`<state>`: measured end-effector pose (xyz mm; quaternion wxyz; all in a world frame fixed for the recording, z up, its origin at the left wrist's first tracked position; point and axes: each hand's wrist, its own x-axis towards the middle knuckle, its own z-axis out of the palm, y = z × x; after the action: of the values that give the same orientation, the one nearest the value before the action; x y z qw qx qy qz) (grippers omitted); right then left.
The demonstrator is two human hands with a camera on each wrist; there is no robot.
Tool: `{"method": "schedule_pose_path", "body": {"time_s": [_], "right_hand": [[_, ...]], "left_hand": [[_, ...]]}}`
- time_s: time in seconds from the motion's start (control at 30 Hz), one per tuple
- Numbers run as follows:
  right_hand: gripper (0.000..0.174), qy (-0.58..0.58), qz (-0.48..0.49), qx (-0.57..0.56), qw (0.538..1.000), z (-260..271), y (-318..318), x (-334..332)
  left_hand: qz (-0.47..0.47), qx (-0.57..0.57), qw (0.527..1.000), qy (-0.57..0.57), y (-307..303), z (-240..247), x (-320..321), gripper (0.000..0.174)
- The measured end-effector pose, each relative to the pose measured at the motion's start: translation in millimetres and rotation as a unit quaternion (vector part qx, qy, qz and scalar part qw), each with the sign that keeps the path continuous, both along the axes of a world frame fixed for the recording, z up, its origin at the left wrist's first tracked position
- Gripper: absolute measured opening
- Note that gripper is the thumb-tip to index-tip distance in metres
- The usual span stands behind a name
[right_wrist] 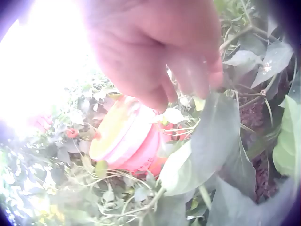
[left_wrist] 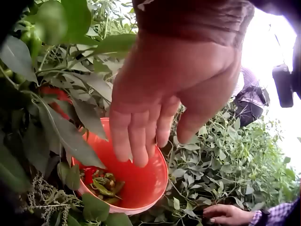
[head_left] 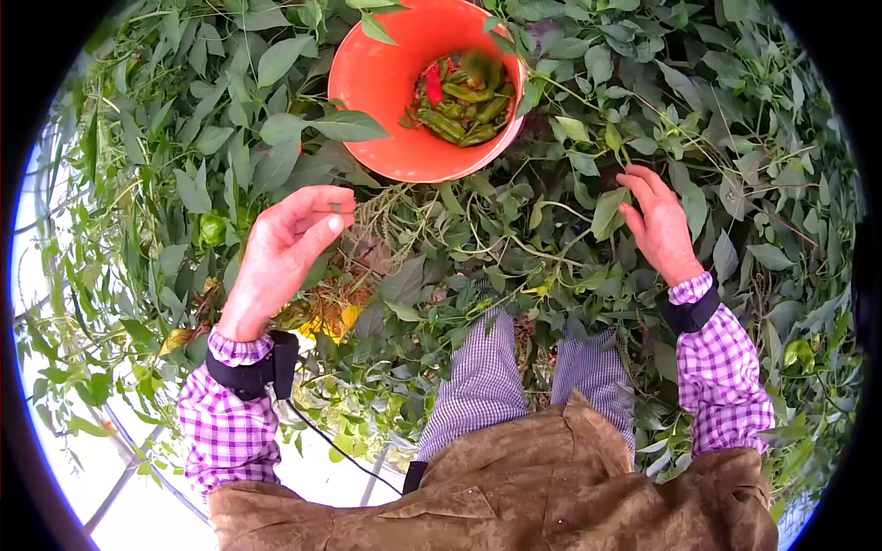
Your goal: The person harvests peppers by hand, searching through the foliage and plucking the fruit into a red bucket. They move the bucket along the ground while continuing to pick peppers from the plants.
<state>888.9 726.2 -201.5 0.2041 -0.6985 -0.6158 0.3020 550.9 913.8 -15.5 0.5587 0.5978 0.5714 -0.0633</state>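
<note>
My left hand (head_left: 287,241) hovers to the left of an orange-red bucket (head_left: 372,87), its fingers extended and the thumb apart from them. From the left wrist view, that hand (left_wrist: 169,84) hangs over the bucket's rim with nothing in its grasp. Inside the bucket lie several green peppers (head_left: 450,119) and a red pepper (head_left: 434,84). A blurred dark green shape (head_left: 480,66) shows above the pile. My right hand (head_left: 660,228) reaches among leaves at the right, fingers loosely bent beside a broad leaf (head_left: 608,213). Its palm shows in the right wrist view, and foliage partly covers its fingertips.
Dense pepper plants (head_left: 772,184) surround both hands and the bucket, with some leaves overhanging its rim. A green pepper (head_left: 212,229) hangs at the left, and another (head_left: 798,356) at the far right. My legs (head_left: 482,376) stand among the plants below.
</note>
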Motion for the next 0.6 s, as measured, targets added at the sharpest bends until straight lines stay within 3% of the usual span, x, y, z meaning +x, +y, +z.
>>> {"method": "schedule_pose_path", "body": {"time_s": [0.07,0.1,0.17,0.23,0.27,0.33,0.37,0.4,0.43,0.5,0.6], "right_hand": [[0.024,0.162,-0.051,-0.064,0.983,31.0,-30.1,1.4],[0.018,0.236,-0.085,-0.134,0.959,59.3,-41.3,0.5],[0.017,0.260,-0.079,-0.167,0.948,96.6,-73.5,5.3],[0.011,0.288,-0.112,-0.240,0.920,121.5,-113.8,10.4],[0.010,0.324,-0.152,-0.229,0.905,134.4,-132.4,6.7],[0.007,0.321,-0.149,-0.277,0.893,151.3,-177.6,8.9],[0.009,0.320,-0.165,-0.296,0.885,164.5,-194.4,8.3],[0.010,0.319,-0.162,-0.331,0.873,174.9,-215.1,10.8],[0.012,0.322,-0.151,-0.374,0.857,185.4,-234.5,13.3],[0.015,0.370,-0.180,-0.422,0.808,198.0,-281.4,13.2],[0.014,0.373,-0.169,-0.478,0.777,200.1,-349.5,11.1]], "left_hand": [[-0.062,-0.065,0.996,0.011,17.5,36.1,-1.2,0.027],[-0.097,-0.043,0.993,0.046,22.6,58.1,3.2,0.026],[-0.172,-0.095,0.977,0.083,26.5,93.9,10.8,0.028],[-0.106,-0.343,0.932,0.050,-10.7,92.0,-9.4,0.033],[-0.136,-0.420,0.891,0.106,-44.2,84.1,-25.1,0.044],[-0.400,-0.501,0.746,0.181,-129.7,65.0,-102.6,0.071],[-0.466,-0.494,0.711,0.184,-164.2,82.3,-126.8,0.085],[-0.374,-0.667,0.599,0.239,-152.8,106.8,-76.6,0.093],[-0.339,-0.663,0.639,0.190,-171.6,128.7,-93.1,0.077],[-0.269,-0.682,0.658,0.172,-182.3,158.4,-99.5,0.075],[-0.226,-0.673,0.676,0.199,-191.1,183.5,-109.8,0.070]]}}
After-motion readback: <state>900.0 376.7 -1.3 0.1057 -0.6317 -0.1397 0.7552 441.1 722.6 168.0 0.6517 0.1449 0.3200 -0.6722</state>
